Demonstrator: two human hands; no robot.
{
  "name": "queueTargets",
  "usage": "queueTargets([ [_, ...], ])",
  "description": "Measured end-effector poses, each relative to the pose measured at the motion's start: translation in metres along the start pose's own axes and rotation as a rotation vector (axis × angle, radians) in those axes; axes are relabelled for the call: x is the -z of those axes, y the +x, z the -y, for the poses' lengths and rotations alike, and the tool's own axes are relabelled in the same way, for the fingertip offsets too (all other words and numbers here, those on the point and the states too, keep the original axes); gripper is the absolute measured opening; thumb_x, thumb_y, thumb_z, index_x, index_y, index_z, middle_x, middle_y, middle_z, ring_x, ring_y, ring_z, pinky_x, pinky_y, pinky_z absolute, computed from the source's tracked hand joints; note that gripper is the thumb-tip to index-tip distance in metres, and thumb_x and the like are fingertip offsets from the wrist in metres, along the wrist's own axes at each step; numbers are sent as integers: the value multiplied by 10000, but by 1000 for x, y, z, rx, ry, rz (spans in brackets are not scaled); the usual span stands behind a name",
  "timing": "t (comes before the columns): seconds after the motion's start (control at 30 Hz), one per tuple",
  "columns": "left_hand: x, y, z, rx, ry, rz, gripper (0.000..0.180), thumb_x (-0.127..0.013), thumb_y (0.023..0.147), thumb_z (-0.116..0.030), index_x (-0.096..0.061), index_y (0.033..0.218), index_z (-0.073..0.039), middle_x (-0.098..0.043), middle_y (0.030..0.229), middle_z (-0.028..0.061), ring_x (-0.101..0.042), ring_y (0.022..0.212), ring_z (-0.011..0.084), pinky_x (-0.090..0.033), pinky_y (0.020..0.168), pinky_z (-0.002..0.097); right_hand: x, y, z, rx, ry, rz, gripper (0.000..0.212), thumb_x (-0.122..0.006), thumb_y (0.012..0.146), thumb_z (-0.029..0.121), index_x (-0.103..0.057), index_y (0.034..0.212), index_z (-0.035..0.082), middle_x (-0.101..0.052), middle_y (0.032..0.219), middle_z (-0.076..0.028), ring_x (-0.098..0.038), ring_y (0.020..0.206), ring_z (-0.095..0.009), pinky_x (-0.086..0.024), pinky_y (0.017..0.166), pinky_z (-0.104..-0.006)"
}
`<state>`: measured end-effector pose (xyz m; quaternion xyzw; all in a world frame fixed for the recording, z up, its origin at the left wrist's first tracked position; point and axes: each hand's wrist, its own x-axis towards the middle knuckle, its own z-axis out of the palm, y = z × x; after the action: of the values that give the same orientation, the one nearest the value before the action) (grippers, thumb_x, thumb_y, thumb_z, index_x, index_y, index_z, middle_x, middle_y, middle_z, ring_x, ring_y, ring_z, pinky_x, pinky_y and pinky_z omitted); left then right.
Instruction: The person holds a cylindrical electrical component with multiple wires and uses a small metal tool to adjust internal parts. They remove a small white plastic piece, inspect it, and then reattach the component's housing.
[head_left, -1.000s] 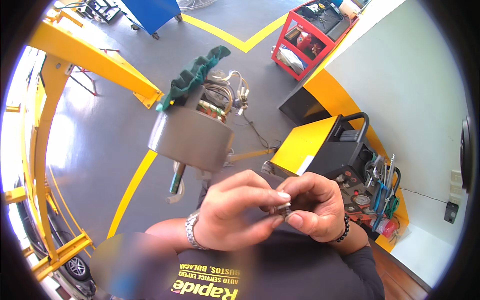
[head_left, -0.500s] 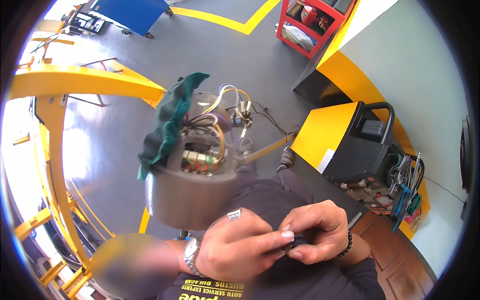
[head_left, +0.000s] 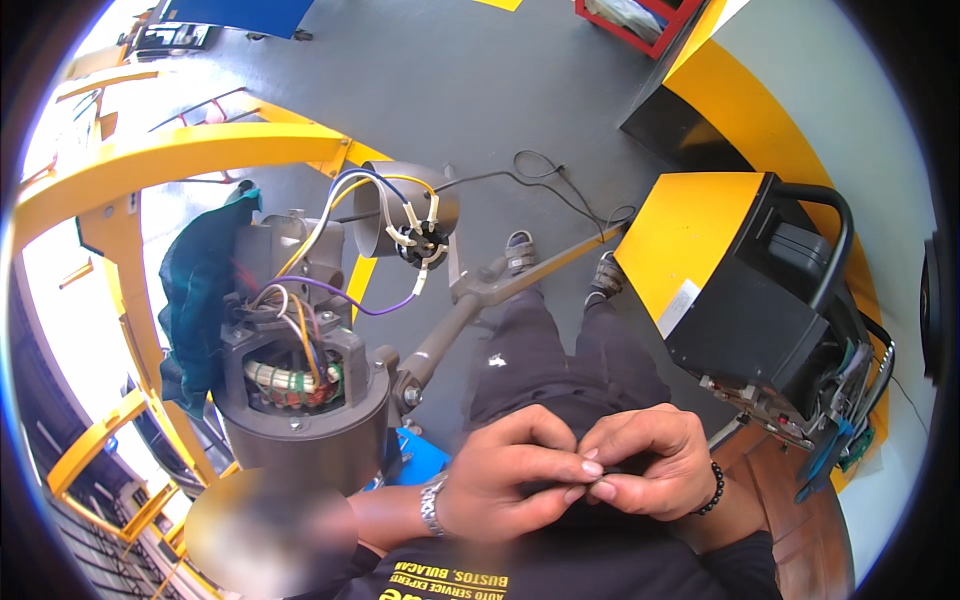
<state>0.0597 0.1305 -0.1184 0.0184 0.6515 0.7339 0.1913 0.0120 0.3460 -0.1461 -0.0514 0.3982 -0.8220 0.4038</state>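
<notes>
My left hand (head_left: pixel 500 475), with a metal watch at the wrist, and my right hand (head_left: pixel 655 462), with a black bead bracelet, meet in front of my dark shirt. Thumbs and forefingers of both are pinched together, tip to tip. Something small and dark seems to be between them; the fingers hide what it is. To the left stands a grey motor (head_left: pixel 300 430), its end open on windings (head_left: pixel 285 378) tied with green cord. White, yellow, blue and purple wires run from it to a round black terminal piece (head_left: pixel 424 243). A dark green cloth (head_left: pixel 205 290) drapes over its far left side.
A grey metal arm (head_left: pixel 438 345) slants away from the motor. Yellow frame beams (head_left: pixel 200 160) rise at left. On the right is a yellow and black machine (head_left: pixel 690 250) with a tubular handle. A black cable (head_left: pixel 520 178) lies on the grey floor; a brown panelled surface (head_left: pixel 800 500) is at lower right.
My view has shifted, so the motor sits further left and its wires and terminal piece show more plainly. My hands stay pinched together, with the left hand turned slightly and its fingers showing more.
</notes>
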Motion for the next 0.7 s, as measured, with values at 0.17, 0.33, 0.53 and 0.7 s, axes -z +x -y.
queueTargets([
  [0.17, -20, 13, 30, 47, -119, -6, 356, -753, 842, -11, -726, 1185, -105, -596, 987, 90, -603, 886, 200, -511, 770, 315, 21, -18, -8, -115, 150, -122, 281, -760, 811, -52, -628, 1058, -31, -718, 1014, -145, -690, 933, -176, -553, 854, -312],
  [0.33, -24, 26, 53, 8, -107, 8, 331, -796, 829, -62, -752, 1154, -108, -563, 972, 87, -574, 868, 197, -493, 776, 307, 33, -27, -6, -218, 89, -214, 290, -776, 809, -41, -595, 1033, -7, -707, 998, -124, -675, 911, -141, -545, 812, -277],
  [0.53, -30, 27, 62, -23, -195, -25, 454, -793, 850, -130, -664, 1279, -60, -586, 1090, 103, -604, 959, 193, -511, 850, 319, 27, -23, 1, -292, 231, -331, 199, -709, 900, 50, -573, 1040, 10, -675, 889, -105, -645, 756, -123, -534, 676, -258],
  [0.7, -47, 17, 48, -230, 16, -275, 526, -834, 780, -119, -637, 1261, -38, -575, 1155, 138, -613, 978, 197, -522, 835, 325, 15, -24, 8, -240, 361, -303, 144, -671, 929, 73, -588, 1033, 18, -676, 879, -101, -616, 712, -112, -510, 651, -249],
])
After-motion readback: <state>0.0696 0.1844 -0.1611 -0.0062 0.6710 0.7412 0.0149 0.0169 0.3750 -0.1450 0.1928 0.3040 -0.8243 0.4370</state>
